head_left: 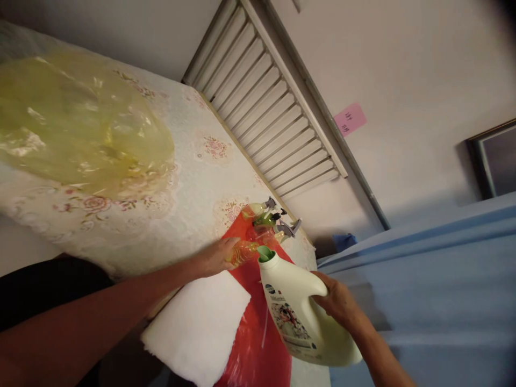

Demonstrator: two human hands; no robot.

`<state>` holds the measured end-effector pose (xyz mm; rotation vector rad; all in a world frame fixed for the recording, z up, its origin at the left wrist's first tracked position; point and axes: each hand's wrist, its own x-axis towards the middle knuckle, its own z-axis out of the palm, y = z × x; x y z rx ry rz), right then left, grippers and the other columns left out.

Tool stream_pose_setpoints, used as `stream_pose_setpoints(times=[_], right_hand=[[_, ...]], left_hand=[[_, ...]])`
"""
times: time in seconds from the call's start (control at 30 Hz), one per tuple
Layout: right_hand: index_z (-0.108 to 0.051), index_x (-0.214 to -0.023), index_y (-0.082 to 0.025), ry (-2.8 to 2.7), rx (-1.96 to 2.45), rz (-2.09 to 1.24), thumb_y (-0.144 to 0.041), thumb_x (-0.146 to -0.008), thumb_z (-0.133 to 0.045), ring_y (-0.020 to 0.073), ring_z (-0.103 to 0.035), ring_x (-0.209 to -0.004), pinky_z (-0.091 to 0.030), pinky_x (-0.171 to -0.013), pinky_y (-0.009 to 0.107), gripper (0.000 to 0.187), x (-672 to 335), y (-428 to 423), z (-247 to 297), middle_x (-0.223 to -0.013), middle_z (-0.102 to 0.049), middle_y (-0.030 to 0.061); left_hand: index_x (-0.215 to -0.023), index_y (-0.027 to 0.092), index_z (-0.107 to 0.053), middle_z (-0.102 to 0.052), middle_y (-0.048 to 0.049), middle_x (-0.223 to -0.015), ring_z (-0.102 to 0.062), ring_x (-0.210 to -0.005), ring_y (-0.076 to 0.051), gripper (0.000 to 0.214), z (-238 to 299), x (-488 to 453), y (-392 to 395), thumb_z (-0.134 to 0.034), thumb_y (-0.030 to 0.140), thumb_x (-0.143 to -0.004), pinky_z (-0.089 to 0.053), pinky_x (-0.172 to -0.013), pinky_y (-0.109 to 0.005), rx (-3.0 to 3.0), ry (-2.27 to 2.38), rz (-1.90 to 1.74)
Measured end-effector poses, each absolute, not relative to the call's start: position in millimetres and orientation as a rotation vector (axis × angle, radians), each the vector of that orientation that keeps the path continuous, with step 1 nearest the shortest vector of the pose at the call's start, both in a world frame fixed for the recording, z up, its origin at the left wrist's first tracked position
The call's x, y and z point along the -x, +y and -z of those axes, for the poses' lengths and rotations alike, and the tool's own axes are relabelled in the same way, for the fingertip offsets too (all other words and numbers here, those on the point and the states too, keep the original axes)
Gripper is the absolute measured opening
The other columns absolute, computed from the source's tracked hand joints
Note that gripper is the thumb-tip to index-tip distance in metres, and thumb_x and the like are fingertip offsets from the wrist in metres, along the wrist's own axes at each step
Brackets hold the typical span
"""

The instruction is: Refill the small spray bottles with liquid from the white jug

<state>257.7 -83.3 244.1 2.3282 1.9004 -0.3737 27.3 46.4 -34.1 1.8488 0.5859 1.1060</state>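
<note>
My right hand [336, 301] is wrapped round the handle of a large pale green detergent jug [300, 314], which tilts with its green spout toward my left hand. Closed round a small clear bottle [244, 252] with yellowish contents, my left hand [217, 257] holds it close to the spout. Whether the two mouths touch, or liquid is flowing, I cannot tell. Just beyond are several spray bottles [264, 219] with dark and grey trigger heads. Under the bottles lies a red plastic sheet [262, 322], and a white cloth or paper stack [197, 328] overlaps its near left side.
A big yellow plastic bag [80, 123] sits on the floral-covered table [193, 188] at the left. A white radiator [270, 113] runs along the wall behind, with a pink note [350, 119] above it. Blue fabric [435, 285] hangs or lies at the right.
</note>
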Motion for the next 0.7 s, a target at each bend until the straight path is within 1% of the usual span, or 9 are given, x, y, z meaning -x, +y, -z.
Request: stream_pose_setpoints(times=[0.07,0.13,0.27,0.4,0.57,0.7], right_hand=[[-0.068,-0.112,-0.020,1.899,-2.327,0.372,-0.018,-0.067,-0.048,0.0156,-0.062,-0.061,-0.045,-0.053,0.022,0.050,-258.4,-83.2,-243.9,-0.081,-0.073,-0.0004],[-0.067,-0.113,-0.020,1.894,-2.327,0.365,-0.018,-0.067,-0.048,0.0156,-0.062,-0.061,-0.044,-0.054,0.022,0.050,-258.6,-83.1,-243.8,-0.079,-0.073,-0.0008],[-0.067,-0.113,-0.020,1.879,-2.344,0.372,-0.018,-0.067,-0.048,0.0150,-0.061,-0.060,-0.044,-0.054,0.022,0.050,-258.3,-83.2,-243.8,-0.079,-0.072,-0.0011],[-0.067,-0.116,-0.020,1.867,-2.350,0.383,-0.017,-0.067,-0.048,0.0150,-0.061,-0.061,-0.044,-0.054,0.022,0.052,-258.5,-83.6,-243.6,-0.079,-0.072,-0.0013],[-0.067,-0.116,-0.020,1.879,-2.340,0.390,-0.019,-0.069,-0.049,0.0158,-0.061,-0.063,-0.044,-0.055,0.023,0.050,-259.0,-83.4,-243.4,-0.076,-0.071,-0.0012],[-0.068,-0.113,-0.020,1.884,-2.324,0.393,-0.019,-0.071,-0.049,0.0151,-0.060,-0.060,-0.043,-0.054,0.023,0.046,-257.3,-83.5,-244.4,-0.078,-0.071,-0.0009]], left_hand=[[-0.134,0.032,-0.041,-0.061,-0.0092,-0.121,-0.055,-0.116,-0.037,0.068,33.9,-28.5,45.1,-0.068,0.034,-0.071,-0.045,-0.093,-0.056,-1.850,0.695,-1.076],[-0.135,0.031,-0.040,-0.059,-0.0100,-0.126,-0.054,-0.119,-0.038,0.072,34.4,-29.8,44.2,-0.069,0.034,-0.070,-0.044,-0.096,-0.056,-1.846,0.749,-1.055],[-0.134,0.032,-0.039,-0.057,-0.0094,-0.131,-0.052,-0.123,-0.037,0.072,35.9,-30.3,44.0,-0.069,0.031,-0.069,-0.043,-0.101,-0.056,-1.841,0.767,-1.024],[-0.135,0.033,-0.038,-0.056,-0.0084,-0.133,-0.052,-0.124,-0.036,0.073,35.5,-29.4,43.8,-0.070,0.034,-0.070,-0.042,-0.104,-0.053,-1.829,0.775,-1.029],[-0.134,0.029,-0.039,-0.057,-0.0107,-0.130,-0.054,-0.120,-0.038,0.076,36.4,-31.3,44.0,-0.072,0.034,-0.066,-0.045,-0.100,-0.053,-1.818,0.813,-0.998],[-0.133,0.032,-0.037,-0.057,-0.0097,-0.130,-0.053,-0.121,-0.038,0.071,39.2,-31.5,44.6,-0.069,0.037,-0.070,-0.045,-0.098,-0.053,-1.811,0.751,-1.048]])
